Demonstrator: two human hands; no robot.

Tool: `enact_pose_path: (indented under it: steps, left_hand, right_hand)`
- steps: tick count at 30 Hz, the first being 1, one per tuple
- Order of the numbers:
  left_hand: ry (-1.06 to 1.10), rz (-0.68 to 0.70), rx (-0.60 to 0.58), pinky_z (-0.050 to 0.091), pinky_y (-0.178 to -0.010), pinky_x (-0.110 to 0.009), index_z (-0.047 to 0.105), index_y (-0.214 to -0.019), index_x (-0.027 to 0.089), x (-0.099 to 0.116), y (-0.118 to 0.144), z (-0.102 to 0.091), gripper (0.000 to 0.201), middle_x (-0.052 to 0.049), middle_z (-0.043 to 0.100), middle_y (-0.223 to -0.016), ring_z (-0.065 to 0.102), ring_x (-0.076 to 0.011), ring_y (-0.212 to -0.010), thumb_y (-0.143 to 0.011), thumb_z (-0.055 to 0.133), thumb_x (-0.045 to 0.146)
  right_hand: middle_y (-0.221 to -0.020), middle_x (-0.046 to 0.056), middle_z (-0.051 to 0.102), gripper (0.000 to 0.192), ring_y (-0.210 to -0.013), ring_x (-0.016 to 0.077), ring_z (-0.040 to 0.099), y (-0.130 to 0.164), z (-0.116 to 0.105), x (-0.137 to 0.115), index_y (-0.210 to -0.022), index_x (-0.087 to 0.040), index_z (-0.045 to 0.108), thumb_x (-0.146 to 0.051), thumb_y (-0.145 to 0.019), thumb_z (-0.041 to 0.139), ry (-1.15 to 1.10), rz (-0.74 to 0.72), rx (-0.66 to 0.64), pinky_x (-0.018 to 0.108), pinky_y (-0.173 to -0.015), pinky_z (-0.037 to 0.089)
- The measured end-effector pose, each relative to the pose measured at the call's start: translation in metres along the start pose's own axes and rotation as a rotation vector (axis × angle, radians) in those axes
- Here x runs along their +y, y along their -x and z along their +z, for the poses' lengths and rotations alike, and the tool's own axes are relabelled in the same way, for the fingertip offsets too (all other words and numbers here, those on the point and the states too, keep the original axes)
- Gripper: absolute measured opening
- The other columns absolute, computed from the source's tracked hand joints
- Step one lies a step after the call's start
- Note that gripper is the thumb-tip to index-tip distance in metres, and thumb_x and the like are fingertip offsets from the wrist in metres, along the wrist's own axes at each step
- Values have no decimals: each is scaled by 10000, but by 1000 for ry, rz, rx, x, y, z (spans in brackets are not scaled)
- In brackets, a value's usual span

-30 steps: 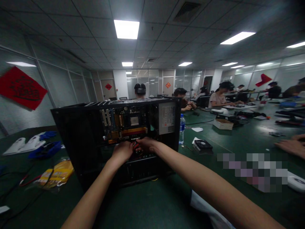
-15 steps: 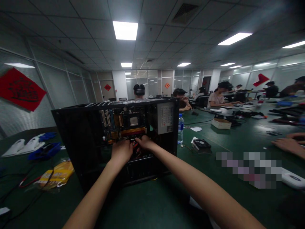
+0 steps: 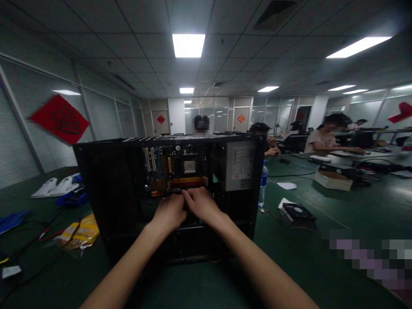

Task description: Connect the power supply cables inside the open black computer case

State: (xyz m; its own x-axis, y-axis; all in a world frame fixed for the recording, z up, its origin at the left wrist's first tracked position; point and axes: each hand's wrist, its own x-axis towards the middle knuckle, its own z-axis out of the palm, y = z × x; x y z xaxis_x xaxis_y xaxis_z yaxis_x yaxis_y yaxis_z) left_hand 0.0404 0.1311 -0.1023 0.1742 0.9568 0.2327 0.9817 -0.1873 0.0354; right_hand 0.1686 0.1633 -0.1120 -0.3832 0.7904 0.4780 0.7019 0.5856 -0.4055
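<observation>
An open black computer case (image 3: 106,184) stands on the table in front of me. Inside it are a motherboard (image 3: 170,167) with a bare square processor (image 3: 189,166) and a grey power supply (image 3: 240,167) at the upper right. Both my hands reach into the case just under the orange memory slots (image 3: 189,181). The fingers of my left hand (image 3: 170,210) are curled. My right hand (image 3: 202,204) meets it, its thumb pressed close to the left fingers. Whatever lies between them is hidden behind the hands.
Right of the case stand a water bottle (image 3: 263,184), a processor cooler with a fan (image 3: 298,214) and an open cardboard box (image 3: 333,178). On the left lie white shoes (image 3: 58,187), a yellow packet (image 3: 82,231) and loose cables (image 3: 48,234). Other people (image 3: 328,137) sit farther back.
My view has turned left, so the scene sits farther right. A dark and red bit showed between my fingers before; now the hands are closer together and cover it.
</observation>
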Motion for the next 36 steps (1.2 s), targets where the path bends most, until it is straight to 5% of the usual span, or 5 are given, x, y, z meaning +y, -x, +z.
enact_pose_path:
  steps: [19,26,29,32,36]
  left_hand:
    - [82,115,8,493,-733,-287,705,-968,129,-3,-8,6,262,-160,746,-971,707,-268,-919,-802,505,158]
    - [-224,15,30,502,-668,-392,725,-928,133,14,4,-9,342,-190,733,-848,711,-349,-803,-886,433,305]
    - [-209,34,60,494,-654,-365,734,-845,147,13,5,-10,429,-172,732,-821,711,-316,-780,-926,363,347]
    - [-189,52,86,480,-635,-338,731,-818,159,10,4,-10,447,-152,731,-807,708,-291,-764,-935,343,346]
    - [-166,49,83,457,-618,-318,720,-815,172,9,5,-11,427,-132,728,-796,702,-274,-757,-939,346,338]
  right_hand:
    - [-923,107,750,479,-852,220,684,2,-12,0,-884,-165,748,-368,-1022,337,1,-28,-30,281,-722,412]
    - [-955,142,742,492,-883,238,692,0,-15,0,-930,-151,746,-369,-1025,316,77,33,-39,296,-764,448]
    - [-1021,185,724,453,-925,274,696,2,-15,4,-1029,-116,725,-315,-1015,319,164,55,-161,321,-764,481]
    - [-1106,224,695,373,-1002,302,683,5,-14,9,-1127,-78,695,-271,-969,418,245,54,-450,332,-774,506]
    - [-1050,258,702,353,-975,341,691,7,-12,14,-1062,-34,725,-298,-899,558,265,38,-652,337,-744,516]
